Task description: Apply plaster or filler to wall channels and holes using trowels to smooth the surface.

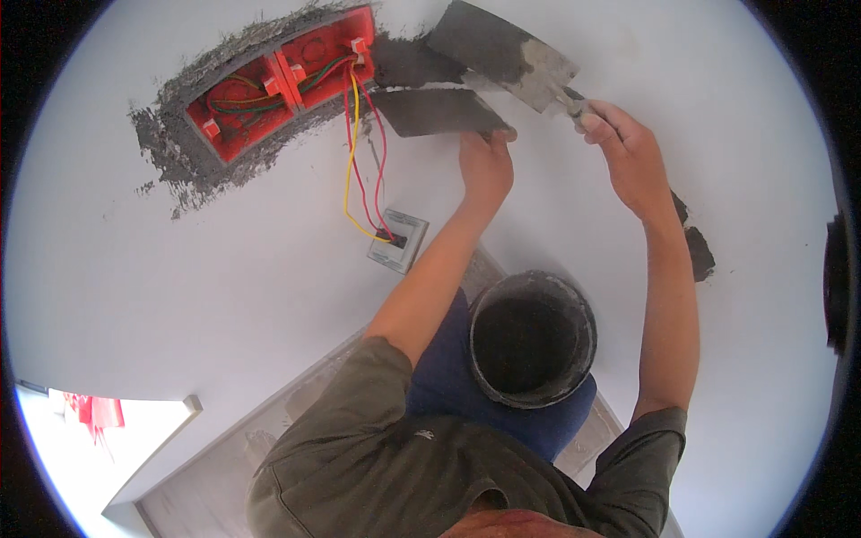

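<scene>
My right hand [630,163] is closed round the handle of a trowel [538,73]; dark grey mortar covers much of its wide blade. My left hand [489,166] grips the lower edge of a flat dark plate [439,113], held just below the trowel blade. Both tools are close to the wall beside a red double electrical box [285,85], partly covering a dark mortar band [408,61]. Rough mortar [179,166] surrounds the box. Red and yellow wires [352,170] hang from it down to a grey socket plate [397,240].
A black bucket [533,339] with dark contents appears at my lap, below my hands. Another mortar patch [700,253] marks the wall beyond my right forearm. Pale flooring [215,475] runs along the wall's foot. Something red [99,412] shows in the bright opening at lower left.
</scene>
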`<state>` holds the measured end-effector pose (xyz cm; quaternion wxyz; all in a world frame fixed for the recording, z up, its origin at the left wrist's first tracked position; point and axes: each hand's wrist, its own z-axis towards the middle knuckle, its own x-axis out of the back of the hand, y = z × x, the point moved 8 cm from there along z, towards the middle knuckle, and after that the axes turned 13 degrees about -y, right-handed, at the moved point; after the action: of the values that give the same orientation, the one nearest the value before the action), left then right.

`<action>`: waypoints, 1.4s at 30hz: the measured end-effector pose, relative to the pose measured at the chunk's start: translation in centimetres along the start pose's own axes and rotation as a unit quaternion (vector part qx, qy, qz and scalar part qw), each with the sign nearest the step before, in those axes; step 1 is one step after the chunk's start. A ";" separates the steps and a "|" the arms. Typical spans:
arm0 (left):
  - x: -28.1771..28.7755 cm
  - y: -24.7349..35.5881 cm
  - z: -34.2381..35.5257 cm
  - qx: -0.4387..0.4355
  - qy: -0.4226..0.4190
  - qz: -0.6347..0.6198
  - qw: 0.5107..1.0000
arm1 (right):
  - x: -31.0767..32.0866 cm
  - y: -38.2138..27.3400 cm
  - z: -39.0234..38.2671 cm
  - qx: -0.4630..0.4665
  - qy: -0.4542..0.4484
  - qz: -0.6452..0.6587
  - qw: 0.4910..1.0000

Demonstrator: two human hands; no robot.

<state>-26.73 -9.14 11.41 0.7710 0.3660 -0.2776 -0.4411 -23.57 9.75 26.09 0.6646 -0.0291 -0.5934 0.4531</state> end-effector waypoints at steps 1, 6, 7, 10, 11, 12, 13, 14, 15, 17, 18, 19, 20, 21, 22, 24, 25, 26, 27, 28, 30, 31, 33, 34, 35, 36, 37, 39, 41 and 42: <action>-0.1 -0.2 0.0 0.019 -0.015 -0.006 1.000 | -0.5 0.3 -0.1 -0.009 -0.015 0.010 1.000; -0.8 0.7 -2.4 0.045 -0.095 -0.102 0.989 | -1.0 2.2 -2.2 -0.046 -0.004 0.131 0.990; -0.8 1.3 -3.3 0.032 -0.111 -0.114 0.987 | -1.2 2.8 -3.0 -0.059 -0.007 0.158 0.986; -2.3 2.3 -7.1 0.064 -0.235 -0.267 0.932 | -1.8 5.3 -6.8 -0.107 -0.034 0.242 0.964; -2.7 2.6 -8.8 0.092 -0.256 -0.376 0.886 | -2.1 5.8 -8.2 -0.094 -0.025 0.262 0.960; -3.2 2.9 -11.2 0.148 -0.280 -0.469 0.825 | -2.5 6.4 -9.9 -0.084 -0.014 0.283 0.955; -3.6 3.6 -13.8 0.198 -0.298 -0.565 0.743 | -3.0 7.1 -11.9 -0.079 -0.004 0.305 0.949; -3.7 3.9 -16.2 0.249 -0.307 -0.592 0.702 | -3.6 8.0 -14.1 -0.104 -0.010 0.291 0.951; -3.6 4.5 -18.2 0.277 -0.314 -0.634 0.650 | -4.2 9.1 -16.4 -0.139 -0.016 0.264 0.954; -3.4 5.3 -21.9 0.330 -0.371 -0.649 0.576 | -5.8 10.2 -21.0 -0.148 -0.040 0.280 0.948; -3.4 5.5 -23.5 0.353 -0.397 -0.645 0.550 | -7.0 11.0 -23.1 -0.171 -0.057 0.310 0.934; -3.3 5.7 -25.1 0.373 -0.420 -0.640 0.524 | -8.1 11.7 -25.1 -0.194 -0.067 0.324 0.923; -3.4 5.6 -26.4 0.394 -0.446 -0.630 0.499 | -9.1 12.3 -27.3 -0.214 -0.069 0.343 0.912; -3.3 5.4 -26.7 0.391 -0.453 -0.636 0.487 | -9.8 12.7 -29.3 -0.234 -0.064 0.350 0.905; -3.2 5.2 -27.0 0.388 -0.463 -0.639 0.476 | -10.5 13.0 -31.3 -0.253 -0.071 0.363 0.894; -2.7 4.4 -27.2 0.392 -0.479 -0.634 0.464 | -11.3 13.3 -34.8 -0.286 -0.088 0.374 0.878; -2.4 3.8 -27.2 0.401 -0.482 -0.627 0.463 | -11.4 13.4 -36.4 -0.306 -0.084 0.371 0.873; -2.0 3.4 -27.1 0.401 -0.487 -0.621 0.465 | -11.3 13.5 -37.6 -0.322 -0.080 0.363 0.871; -1.3 2.8 -27.1 0.405 -0.485 -0.615 0.471 | -11.0 13.7 -38.4 -0.337 -0.071 0.348 0.872; -0.5 2.4 -27.2 0.404 -0.484 -0.610 0.480 | -10.9 13.6 -38.7 -0.342 -0.062 0.354 0.868; 0.2 1.6 -27.2 0.393 -0.469 -0.596 0.520 | -10.8 13.3 -38.3 -0.367 -0.040 0.345 0.863; 0.6 1.1 -27.2 0.385 -0.454 -0.585 0.551 | -10.7 12.4 -37.0 -0.332 -0.035 0.358 0.872; 1.0 0.0 -26.8 0.366 -0.442 -0.515 0.637 | -10.4 10.7 -33.3 -0.289 -0.027 0.359 0.887; 0.8 -0.6 -26.2 0.351 -0.443 -0.453 0.689 | -10.2 9.6 -31.1 -0.252 0.001 0.374 0.893; 0.4 -1.0 -25.3 0.328 -0.443 -0.385 0.740 | -9.7 8.4 -28.6 -0.217 0.032 0.377 0.900; 0.1 -1.2 -24.0 0.308 -0.413 -0.379 0.769 | -9.2 7.4 -26.0 -0.193 0.036 0.388 0.901; -0.1 -1.1 -22.7 0.284 -0.382 -0.370 0.798 | -8.5 6.2 -23.6 -0.178 0.038 0.392 0.902; 0.4 -0.6 -19.8 0.225 -0.340 -0.338 0.848 | -8.0 3.7 -18.9 -0.144 0.018 0.425 0.893; 1.2 0.5 -17.3 0.167 -0.320 -0.287 0.887 | -7.3 1.0 -14.5 -0.091 -0.008 0.441 0.893; 1.8 1.2 -17.0 0.163 -0.322 -0.279 0.890 | -7.4 0.2 -12.7 -0.097 -0.006 0.440 0.893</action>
<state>-12.60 -4.92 2.72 0.4140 0.3864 -0.4653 -0.6803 -12.43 11.50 16.59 0.3880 -0.3490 -0.5649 0.6392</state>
